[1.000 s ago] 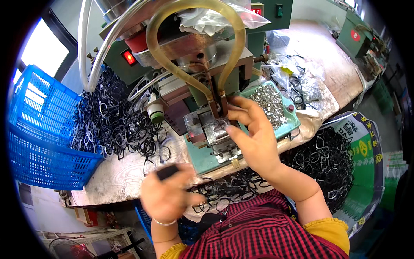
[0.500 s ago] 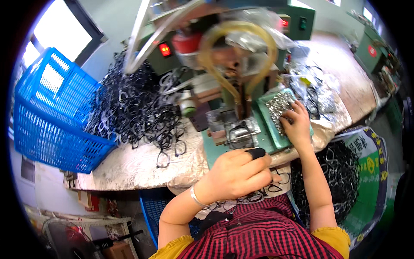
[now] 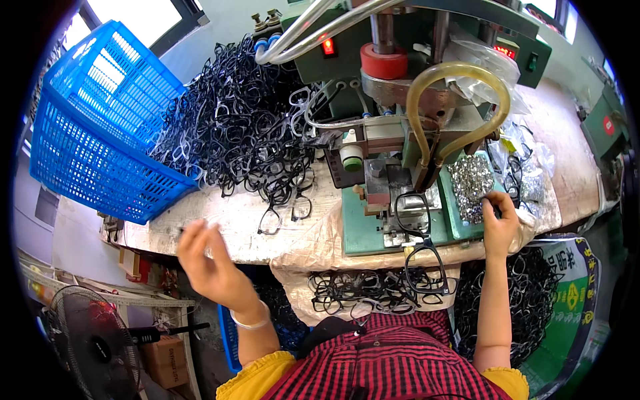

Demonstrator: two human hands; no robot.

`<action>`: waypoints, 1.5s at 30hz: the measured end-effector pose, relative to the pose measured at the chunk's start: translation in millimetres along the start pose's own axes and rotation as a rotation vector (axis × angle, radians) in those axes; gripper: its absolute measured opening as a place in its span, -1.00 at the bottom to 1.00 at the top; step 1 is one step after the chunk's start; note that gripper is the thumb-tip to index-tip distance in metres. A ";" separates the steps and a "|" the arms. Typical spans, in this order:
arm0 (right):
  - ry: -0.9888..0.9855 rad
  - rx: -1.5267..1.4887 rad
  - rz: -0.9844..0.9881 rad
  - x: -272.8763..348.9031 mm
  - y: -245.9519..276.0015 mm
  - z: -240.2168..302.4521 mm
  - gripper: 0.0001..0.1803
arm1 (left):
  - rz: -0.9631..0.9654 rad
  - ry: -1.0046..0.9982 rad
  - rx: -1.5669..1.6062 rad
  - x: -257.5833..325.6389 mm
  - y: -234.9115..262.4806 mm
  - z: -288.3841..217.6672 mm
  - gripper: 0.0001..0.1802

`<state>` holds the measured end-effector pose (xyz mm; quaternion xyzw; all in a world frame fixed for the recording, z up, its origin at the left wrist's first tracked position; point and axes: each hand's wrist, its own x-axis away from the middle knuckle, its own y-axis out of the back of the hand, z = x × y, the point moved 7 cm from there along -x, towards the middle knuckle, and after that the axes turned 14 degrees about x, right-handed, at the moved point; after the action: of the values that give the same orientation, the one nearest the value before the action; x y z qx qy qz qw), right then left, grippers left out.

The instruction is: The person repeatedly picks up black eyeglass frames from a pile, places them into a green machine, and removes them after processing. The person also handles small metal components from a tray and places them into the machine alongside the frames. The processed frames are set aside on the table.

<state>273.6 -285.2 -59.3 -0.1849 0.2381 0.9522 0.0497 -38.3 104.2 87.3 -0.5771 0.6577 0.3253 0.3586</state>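
Note:
My left hand is raised over the table's front edge, left of the machine. Its fingers are loosely bent and apart, with nothing visible in them, and one tip is dark. At the tray of small shiny metal parts, my right hand has its fingers pinched together at the near right side; anything between them is too small to make out. A black eyeglass frame sits at the press machine's metal fixture, one rim at the fixture and the other hanging toward me.
Black eyeglass frames lie heaped at left beside a tilted blue basket. More frames rest on cloth before me. A sack of dark frames stands at lower right. A yellowish tube loop hangs from the machine. A fan stands lower left.
My left hand has moved from in front of the machine out to the left, uncovering the eyeglass frame at the fixture. My right hand stays by the tray, now at its near edge. The view has shifted.

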 end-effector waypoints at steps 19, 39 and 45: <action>0.037 0.272 -0.160 31.9 40.5 20.2 -0.87 | 0.749 0.137 -0.078 20.2 -104.8 132.4 -0.74; 0.015 -0.638 0.272 12.3 -69.1 154.2 -0.53 | 0.317 0.622 0.616 1.6 -114.6 106.4 -0.78; -0.048 -0.697 0.268 27.8 -62.3 175.4 -0.50 | 0.462 0.589 0.427 62.3 -127.1 143.9 -0.72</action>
<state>201.6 -147.4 46.6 -0.1356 -0.0793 0.9782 -0.1355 96.9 177.1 -43.6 -0.3955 0.8966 0.0749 0.1846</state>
